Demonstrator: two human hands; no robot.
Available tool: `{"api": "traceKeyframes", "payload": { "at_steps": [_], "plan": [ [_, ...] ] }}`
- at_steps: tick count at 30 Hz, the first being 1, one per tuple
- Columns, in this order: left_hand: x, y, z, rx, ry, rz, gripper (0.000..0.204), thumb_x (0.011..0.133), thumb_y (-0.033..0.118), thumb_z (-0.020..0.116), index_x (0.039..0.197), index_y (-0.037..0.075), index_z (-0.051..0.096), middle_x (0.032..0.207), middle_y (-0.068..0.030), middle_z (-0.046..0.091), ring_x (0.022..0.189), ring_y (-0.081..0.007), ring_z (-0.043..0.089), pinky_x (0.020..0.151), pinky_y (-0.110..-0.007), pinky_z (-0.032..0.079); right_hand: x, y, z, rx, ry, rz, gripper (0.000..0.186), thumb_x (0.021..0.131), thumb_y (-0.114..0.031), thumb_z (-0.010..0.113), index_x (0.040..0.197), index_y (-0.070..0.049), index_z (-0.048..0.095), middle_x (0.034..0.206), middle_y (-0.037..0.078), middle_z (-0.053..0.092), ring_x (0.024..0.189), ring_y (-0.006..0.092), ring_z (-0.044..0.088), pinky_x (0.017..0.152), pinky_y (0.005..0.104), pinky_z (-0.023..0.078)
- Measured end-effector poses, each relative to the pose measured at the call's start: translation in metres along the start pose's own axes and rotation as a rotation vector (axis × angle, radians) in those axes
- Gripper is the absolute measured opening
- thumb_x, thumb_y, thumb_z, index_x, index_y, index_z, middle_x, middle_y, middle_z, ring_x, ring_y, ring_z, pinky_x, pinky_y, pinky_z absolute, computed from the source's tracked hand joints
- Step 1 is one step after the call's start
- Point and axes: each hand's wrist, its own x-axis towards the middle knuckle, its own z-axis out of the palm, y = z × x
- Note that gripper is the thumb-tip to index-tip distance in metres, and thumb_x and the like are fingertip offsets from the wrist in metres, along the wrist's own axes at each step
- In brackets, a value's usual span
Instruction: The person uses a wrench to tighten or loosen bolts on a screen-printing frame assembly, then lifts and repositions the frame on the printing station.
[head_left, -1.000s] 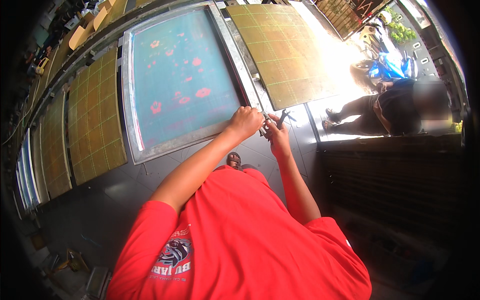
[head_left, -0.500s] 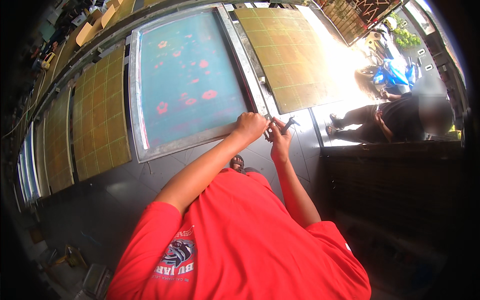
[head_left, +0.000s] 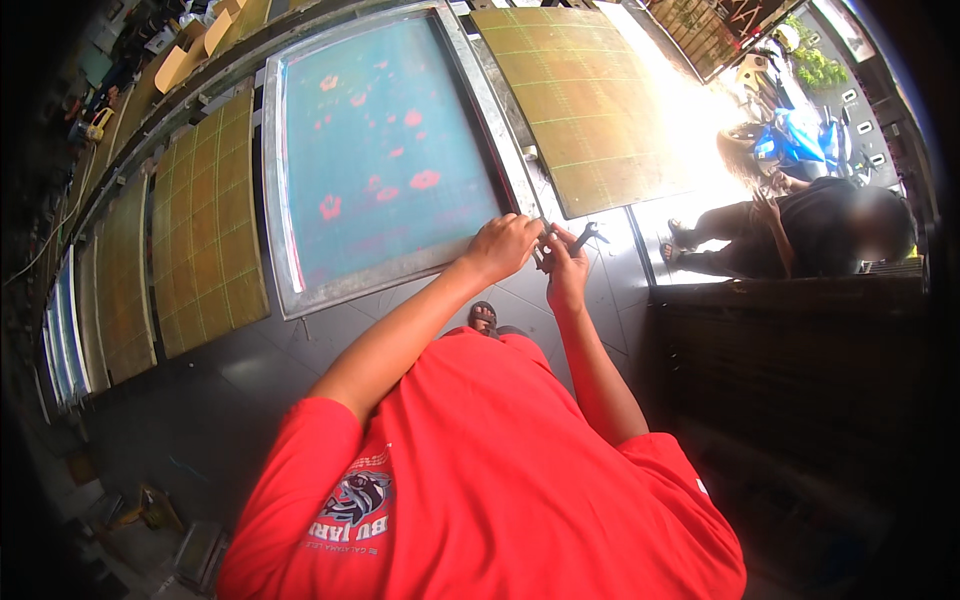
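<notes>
A screen printing frame [head_left: 282, 190] lies before me, its teal mesh marked with pink flower shapes. My left hand [head_left: 500, 245] has its fingers closed on a small metal fitting [head_left: 543, 247] at the frame's near right corner. My right hand [head_left: 566, 265] is just right of it, closed on a dark wrench [head_left: 587, 237], with fingertips at the same fitting. The exact grip on the fitting is partly hidden by my fingers.
Yellow-brown grid boards [head_left: 205, 220] line the left, with another board [head_left: 580, 110] to the right. Dark tiled floor [head_left: 380, 318] lies below. At the right, a person [head_left: 830, 230] is near a blue motorbike [head_left: 795, 140] and a dark wooden structure [head_left: 770, 350].
My hands stay at the frame's corner with slight finger and wrist movement. The view has shifted slightly. The person at the right has moved their hands.
</notes>
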Motion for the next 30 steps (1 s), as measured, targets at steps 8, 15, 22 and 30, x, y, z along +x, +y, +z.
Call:
{"api": "traceKeyframes", "payload": {
  "at_steps": [8, 15, 22, 30],
  "plan": [
    [0.000, -0.004, -0.004, -0.226, 0.104, -0.282, 0.016, 0.085, 0.012, 0.057, 0.090, 0.003, 0.045, 0.074, -0.0165, 0.058, 0.074, -0.0362, 0.059, 0.065, -0.044, 0.047, 0.005, -0.001, -0.009, -0.079, -0.050, -0.053, 0.023, 0.087, -0.008, 0.063, 0.108, 0.001, 0.063, 0.081, 0.003, 0.063, 0.061, 0.0063, 0.053, 0.046, 0.0197, 0.041],
    [-0.039, -0.015, -0.022, -0.310, 0.134, -0.340, 0.014, 0.084, 0.009, 0.057, 0.085, 0.002, 0.045, 0.077, -0.0166, 0.055, 0.074, -0.0363, 0.055, 0.064, -0.043, 0.043, 0.020, -0.008, -0.013, -0.193, -0.130, -0.089, 0.021, 0.087, -0.010, 0.063, 0.105, 0.002, 0.065, 0.086, 0.008, 0.067, 0.068, 0.0094, 0.060, 0.043, 0.0206, 0.044],
    [-0.015, -0.010, -0.017, -0.363, 0.089, -0.314, 0.014, 0.083, 0.008, 0.058, 0.087, 0.001, 0.047, 0.083, -0.0148, 0.057, 0.078, -0.0343, 0.057, 0.069, -0.043, 0.046, 0.004, -0.002, -0.002, -0.130, 0.039, -0.002, 0.024, 0.088, -0.014, 0.064, 0.107, 0.001, 0.064, 0.081, 0.002, 0.063, 0.071, 0.0078, 0.055, 0.055, 0.0220, 0.042],
    [-0.005, -0.007, -0.016, -0.521, 0.177, -0.536, 0.015, 0.081, 0.009, 0.064, 0.083, 0.001, 0.052, 0.078, -0.0119, 0.061, 0.070, -0.0231, 0.060, 0.062, -0.035, 0.047, 0.061, -0.039, -0.018, -0.224, 0.171, -0.229, 0.028, 0.088, -0.015, 0.063, 0.106, 0.007, 0.063, 0.090, 0.009, 0.065, 0.079, 0.0123, 0.058, 0.071, 0.0253, 0.046]
  ]
}}
